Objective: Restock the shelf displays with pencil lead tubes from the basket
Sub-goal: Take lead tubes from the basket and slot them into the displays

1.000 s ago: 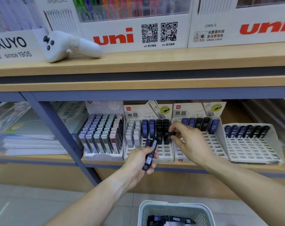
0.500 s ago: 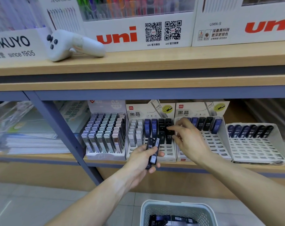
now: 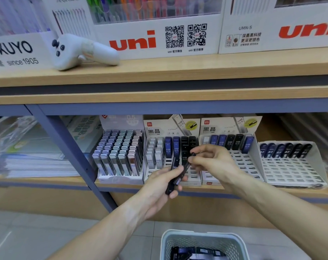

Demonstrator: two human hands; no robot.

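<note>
Starting near: basket at bottom edge, more tubes inside. L hand clamped on small bundle of tubes, long axis near upright, tilted up-right. R hand just right of it, fingertips pinching top of one tube, seemingly drawing it out. Behind hands: mid display, free slots in front rows, directly past R hand, so R nearer. Right display also mostly free. Upper shelf overhangs; headroom limited.
</note>
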